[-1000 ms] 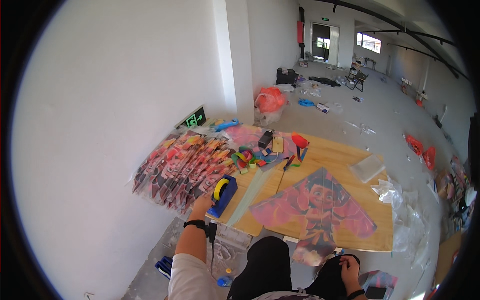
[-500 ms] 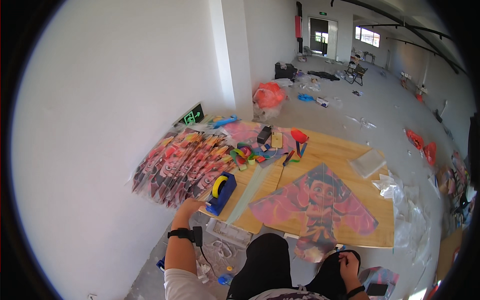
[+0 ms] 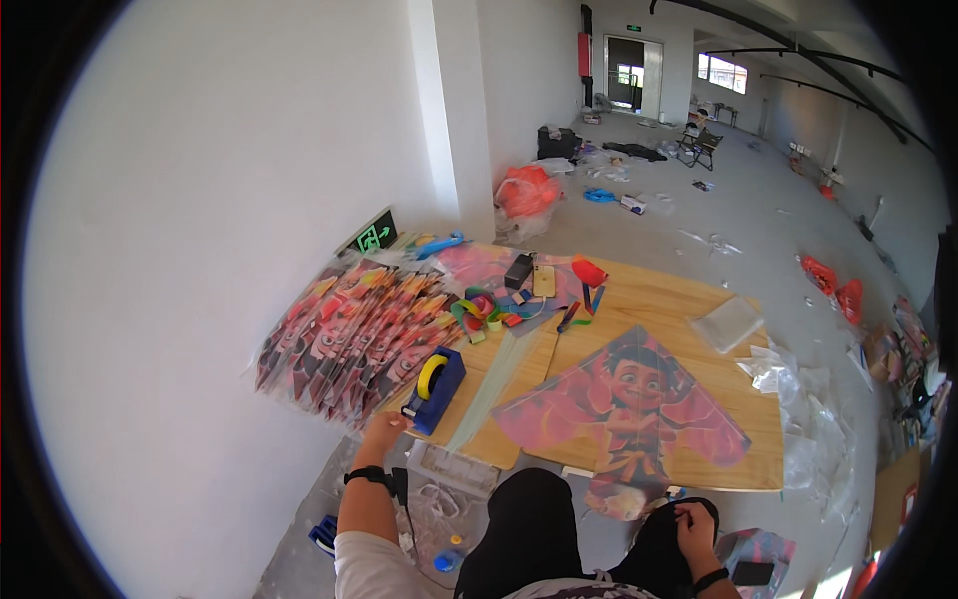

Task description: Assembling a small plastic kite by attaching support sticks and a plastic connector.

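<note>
Blue tape dispenser (image 3: pixel 445 393) sits beside the left hand (image 3: pixel 387 430), whose grip I can't tell; right hand (image 3: pixel 695 529) rests loosely curled on the knee (image 3: pixel 653 547). Best pull tape (image 3: pixel 425 377) level.

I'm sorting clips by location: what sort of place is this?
Probably a makeshift indoor workshop: a wooden table bears a kite-shaped printed sheet, a pile of printed pieces and a blue tape dispenser.
</note>
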The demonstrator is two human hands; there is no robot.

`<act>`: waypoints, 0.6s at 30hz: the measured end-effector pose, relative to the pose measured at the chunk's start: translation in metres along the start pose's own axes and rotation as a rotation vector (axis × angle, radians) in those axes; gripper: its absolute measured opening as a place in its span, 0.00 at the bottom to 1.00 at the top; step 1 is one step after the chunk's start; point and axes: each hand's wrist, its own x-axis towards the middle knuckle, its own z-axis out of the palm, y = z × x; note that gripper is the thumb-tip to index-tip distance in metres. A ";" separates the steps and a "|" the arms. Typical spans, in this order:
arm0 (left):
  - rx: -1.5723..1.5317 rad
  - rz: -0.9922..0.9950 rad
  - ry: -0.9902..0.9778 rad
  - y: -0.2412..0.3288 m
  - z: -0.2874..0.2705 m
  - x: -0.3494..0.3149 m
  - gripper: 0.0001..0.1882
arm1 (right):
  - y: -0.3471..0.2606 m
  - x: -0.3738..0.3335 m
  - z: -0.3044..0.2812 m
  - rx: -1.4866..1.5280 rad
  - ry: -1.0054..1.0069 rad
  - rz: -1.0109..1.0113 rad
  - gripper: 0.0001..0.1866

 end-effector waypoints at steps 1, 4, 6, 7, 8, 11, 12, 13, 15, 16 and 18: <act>-0.040 -0.014 -0.054 0.004 -0.003 0.003 0.14 | 0.001 0.000 0.000 -0.015 -0.001 -0.013 0.10; 0.508 0.013 -0.001 0.051 -0.006 0.010 0.11 | -0.008 -0.003 -0.008 -0.059 0.003 -0.011 0.10; 0.605 0.057 -0.004 0.038 -0.018 0.014 0.10 | -0.006 -0.002 -0.004 -0.054 0.003 -0.041 0.10; 0.700 0.103 -0.013 0.029 -0.026 0.016 0.10 | -0.005 -0.002 -0.002 -0.053 0.004 -0.068 0.10; 0.703 0.104 -0.011 0.023 -0.031 0.016 0.10 | -0.004 -0.001 -0.001 -0.050 0.005 -0.069 0.10; 1.114 0.106 0.033 0.022 -0.040 0.009 0.07 | -0.004 -0.001 0.001 -0.080 -0.008 -0.100 0.10; 0.991 0.068 -0.025 0.049 -0.038 0.004 0.07 | -0.005 -0.005 -0.004 -0.076 -0.004 -0.069 0.10; 0.874 0.020 -0.079 0.073 -0.041 -0.008 0.07 | -0.007 -0.006 -0.006 -0.062 -0.007 -0.046 0.11; 0.170 0.090 -0.089 0.113 -0.045 -0.032 0.07 | -0.005 -0.004 -0.007 -0.029 -0.012 -0.012 0.11; -0.135 0.153 -0.147 0.136 -0.040 -0.047 0.07 | -0.005 -0.001 -0.007 -0.001 -0.031 0.012 0.11; -0.535 0.230 -0.244 0.192 -0.018 -0.082 0.06 | -0.002 0.013 -0.004 0.185 -0.067 0.199 0.11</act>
